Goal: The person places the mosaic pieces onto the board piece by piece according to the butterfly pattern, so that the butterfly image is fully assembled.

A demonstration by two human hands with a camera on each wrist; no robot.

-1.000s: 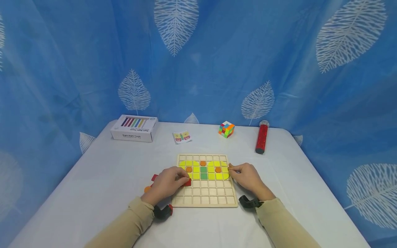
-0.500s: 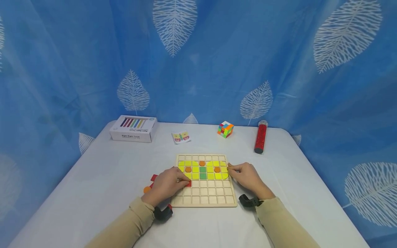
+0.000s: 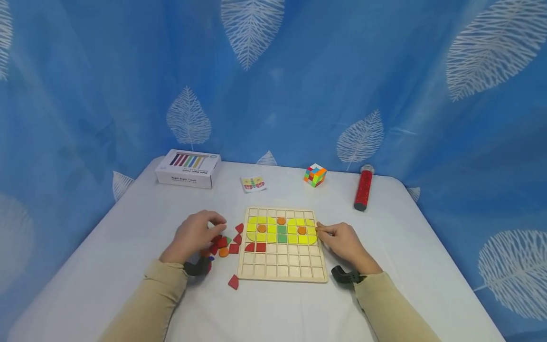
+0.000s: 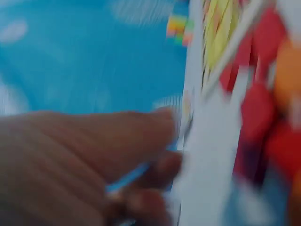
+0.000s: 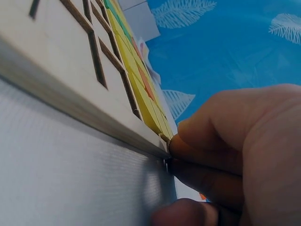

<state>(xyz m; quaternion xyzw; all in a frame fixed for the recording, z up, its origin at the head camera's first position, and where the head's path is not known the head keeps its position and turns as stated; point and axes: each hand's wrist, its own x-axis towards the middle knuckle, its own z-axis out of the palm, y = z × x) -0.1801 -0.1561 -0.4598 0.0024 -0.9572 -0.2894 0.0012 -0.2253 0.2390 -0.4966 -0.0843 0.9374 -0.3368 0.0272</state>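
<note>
A wooden grid board (image 3: 282, 273) lies on the table with yellow, green, orange and red tiles set in its cells. Two red tiles (image 3: 260, 247) sit side by side at the left of its middle row. My right hand (image 3: 342, 240) pinches the board's right edge; the right wrist view has thumb and fingers right at the wooden rim (image 5: 84, 110). My left hand (image 3: 194, 235), loosely bent and holding nothing, hovers beside a pile of loose tiles (image 3: 223, 242) left of the board. Part of that pile is hidden under the hand.
A lone red tile (image 3: 233, 282) lies near the board's lower left corner. Farther back are a white box (image 3: 185, 171), a small pattern card (image 3: 253, 184), a puzzle cube (image 3: 315, 175) and a red glitter tube (image 3: 363, 190). A blue curtain hangs behind the table.
My left hand has let go of a red tile on the board and moved left to the loose tiles. The right hand stays on the board's edge. The head view has shifted slightly.
</note>
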